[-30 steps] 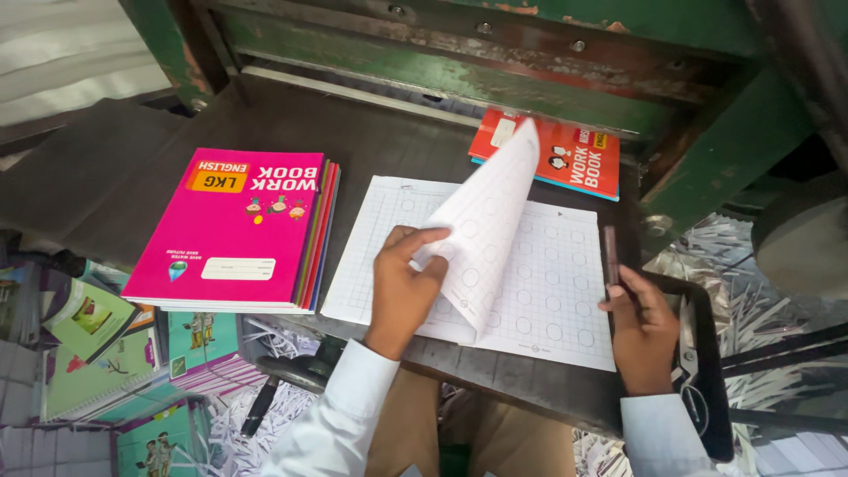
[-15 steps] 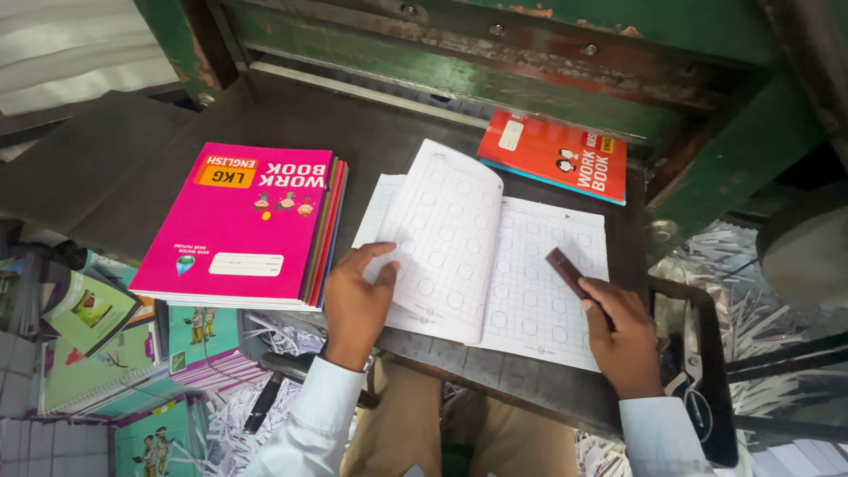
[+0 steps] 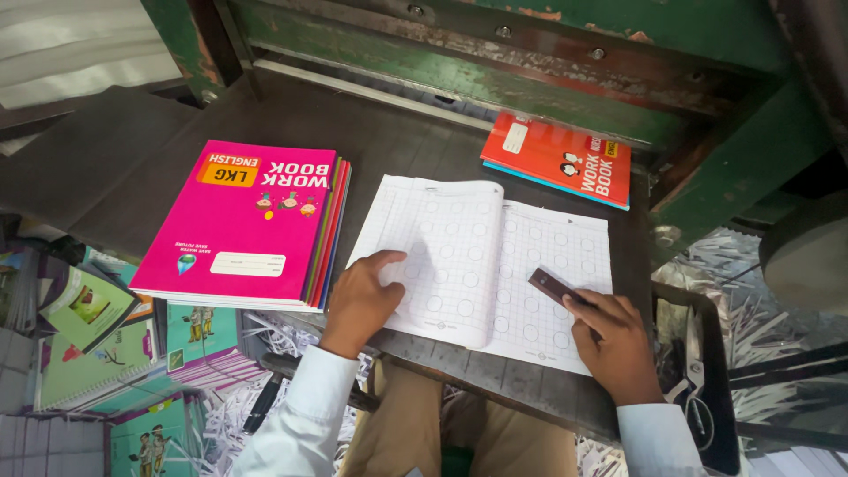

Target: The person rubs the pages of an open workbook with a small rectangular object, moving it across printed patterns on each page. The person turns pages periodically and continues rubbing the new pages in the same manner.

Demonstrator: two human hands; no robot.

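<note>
An open workbook point(image 3: 481, 261) with grid pages and printed circles lies flat on the dark metal table point(image 3: 132, 177). My left hand point(image 3: 362, 296) rests palm down on its left page, fingers spread. My right hand point(image 3: 614, 340) sits on the lower right page and grips a small dark flat tool point(image 3: 552, 287) that points up-left over the page. Left of the open book lies a stack of workbooks with a pink cover point(image 3: 243, 221) on top.
An orange workbook point(image 3: 556, 159) lies at the back, partly under the green machine frame point(image 3: 495, 62). Shredded paper trimmings point(image 3: 751, 309) and more coloured books point(image 3: 88, 353) are piled below the table edge. A black bracket point(image 3: 698, 371) stands at the right.
The lifted page has been turned over to the left and now lies flat. My left hand has come down onto the left page; my right hand with the tool stays on the right page.
</note>
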